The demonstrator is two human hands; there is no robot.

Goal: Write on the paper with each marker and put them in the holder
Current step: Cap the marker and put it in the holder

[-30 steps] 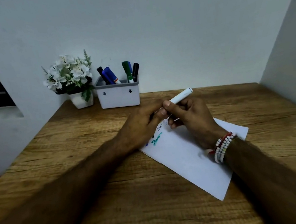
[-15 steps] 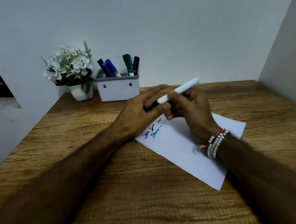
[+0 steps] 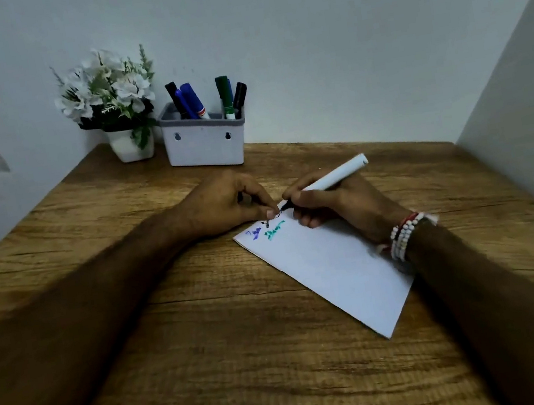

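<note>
Grips white marker (image 3: 334, 176) in right hand (image 3: 338, 202), tip on paper's (image 3: 330, 262) far corner, barrel slanting up-right; curls left hand (image 3: 221, 205) at that corner round an apparent dark cap (image 3: 240, 197); must reach holder (image 3: 204, 142) beyond paper, leftward.

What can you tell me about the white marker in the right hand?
The white marker has a plain white barrel, plastic by its look, a flat rear end and a dark tip. It is uncapped and tilted, rear end up to the right, tip down on the far corner of the paper. The right hand grips it near the tip. The left hand, curled round what looks like its cap, rests beside the tip.
</note>
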